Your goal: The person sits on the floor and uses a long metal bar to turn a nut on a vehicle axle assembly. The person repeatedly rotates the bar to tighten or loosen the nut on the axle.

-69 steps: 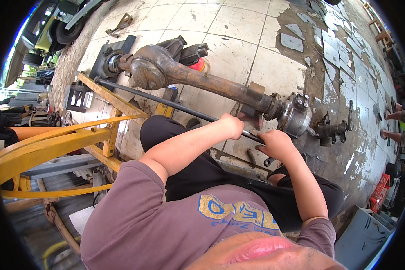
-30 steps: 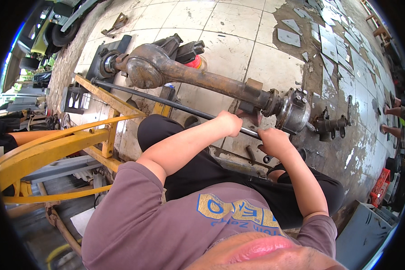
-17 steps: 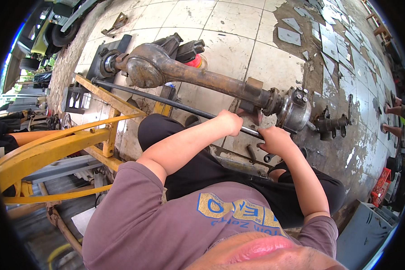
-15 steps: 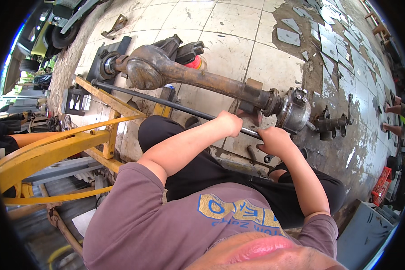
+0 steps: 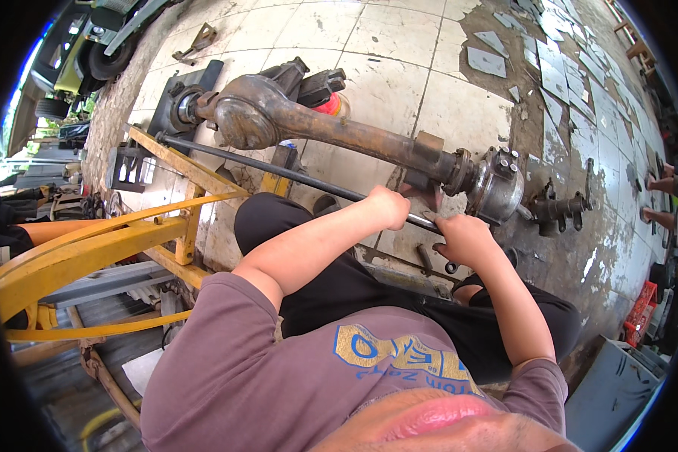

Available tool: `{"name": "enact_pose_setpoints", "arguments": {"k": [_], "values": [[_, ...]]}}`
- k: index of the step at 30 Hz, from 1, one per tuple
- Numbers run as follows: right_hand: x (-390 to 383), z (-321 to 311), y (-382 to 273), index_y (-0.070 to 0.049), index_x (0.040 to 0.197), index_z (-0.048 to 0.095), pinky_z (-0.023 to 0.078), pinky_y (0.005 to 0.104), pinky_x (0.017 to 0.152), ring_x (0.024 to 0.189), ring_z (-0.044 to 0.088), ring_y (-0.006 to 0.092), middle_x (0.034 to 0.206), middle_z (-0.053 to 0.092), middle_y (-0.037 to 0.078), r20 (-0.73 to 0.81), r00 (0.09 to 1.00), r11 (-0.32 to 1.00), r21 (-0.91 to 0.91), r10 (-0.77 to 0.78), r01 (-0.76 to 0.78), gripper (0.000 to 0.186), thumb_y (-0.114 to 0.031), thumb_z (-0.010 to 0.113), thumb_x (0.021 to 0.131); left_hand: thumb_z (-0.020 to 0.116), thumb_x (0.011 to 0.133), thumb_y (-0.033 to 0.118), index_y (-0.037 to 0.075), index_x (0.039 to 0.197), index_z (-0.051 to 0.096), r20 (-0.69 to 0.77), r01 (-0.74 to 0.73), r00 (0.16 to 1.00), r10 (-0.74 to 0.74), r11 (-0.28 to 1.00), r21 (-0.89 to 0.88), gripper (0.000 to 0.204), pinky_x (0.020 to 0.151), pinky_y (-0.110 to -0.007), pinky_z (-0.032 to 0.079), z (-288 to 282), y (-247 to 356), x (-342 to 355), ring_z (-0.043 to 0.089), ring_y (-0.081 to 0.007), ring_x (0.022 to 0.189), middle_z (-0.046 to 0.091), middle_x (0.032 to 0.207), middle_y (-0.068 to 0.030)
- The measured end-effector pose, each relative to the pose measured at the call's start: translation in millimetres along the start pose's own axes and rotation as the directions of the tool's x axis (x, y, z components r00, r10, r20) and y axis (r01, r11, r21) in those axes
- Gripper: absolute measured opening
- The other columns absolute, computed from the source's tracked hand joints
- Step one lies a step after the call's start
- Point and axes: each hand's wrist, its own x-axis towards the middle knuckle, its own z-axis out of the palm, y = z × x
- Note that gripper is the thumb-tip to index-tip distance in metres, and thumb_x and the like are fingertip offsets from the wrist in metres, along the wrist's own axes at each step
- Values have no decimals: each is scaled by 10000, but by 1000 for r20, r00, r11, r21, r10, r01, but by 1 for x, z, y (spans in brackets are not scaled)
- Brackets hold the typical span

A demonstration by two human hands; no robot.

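Observation:
My left hand is closed round a long dark metal rod near its bright right end. Close beside it, my right hand grips the tip of the same rod, with the thumb pointing down. Leftward the rod runs to a yellow metal frame, its far tip just past the frame's corner. Beyond the rod lies a rusty axle housing with a round bulge on the left. A shiny round steering knuckle is fixed to its right end, just beyond my right hand.
The yellow metal frame stands at my left. A dark cast part lies right of the knuckle. A small wrench-like tool is on the floor below my hands. Broken tiles lie far right, and a red crate at right.

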Motion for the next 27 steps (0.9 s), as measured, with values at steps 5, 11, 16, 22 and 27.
{"name": "enact_pose_setpoints", "arguments": {"k": [5,11,16,22,27], "values": [[1,2,2,-48,1112,744,628,509,836,941,777,395,967,788,184,3,1000,1000,22,9,-9,391,-287,864,827,694,978,343,95,1349,681,9,-4,1000,4,1000,-6,446,976,-474,605,-3,1,0,766,-302,1158,792,1240,-130],[-5,-1,3,-44,1127,738,627,517,842,944,776,401,967,787,191,-6,1000,999,52,7,-7,407,-297,859,832,692,981,348,93,1338,689,14,-11,1000,11,1000,-4,439,965,-479,609,-2,0,1,765,-305,1159,792,1238,-134],[-5,-6,-1,-46,1119,740,625,519,839,943,774,411,951,782,205,13,1000,999,40,16,-16,408,-312,857,832,690,983,344,97,1343,688,9,2,1000,-2,1000,-1,437,967,-482,611,-4,3,-5,761,-305,1169,791,1243,-130],[-1,-3,3,-52,1094,756,625,522,825,921,774,413,938,781,204,3,1000,999,39,-6,6,385,-316,857,834,697,982,340,96,1358,677,20,1,1000,-1,1000,-8,449,981,-480,607,-1,2,-1,757,-306,1178,787,1255,-124],[2,3,11,-65,1115,776,628,516,829,929,775,410,945,785,196,31,999,999,38,12,-14,388,-320,859,834,699,982,345,100,1355,679,20,-4,1000,4,1000,-17,447,986,-482,606,1,3,1,754,-307,1184,785,1261,-124]]}}
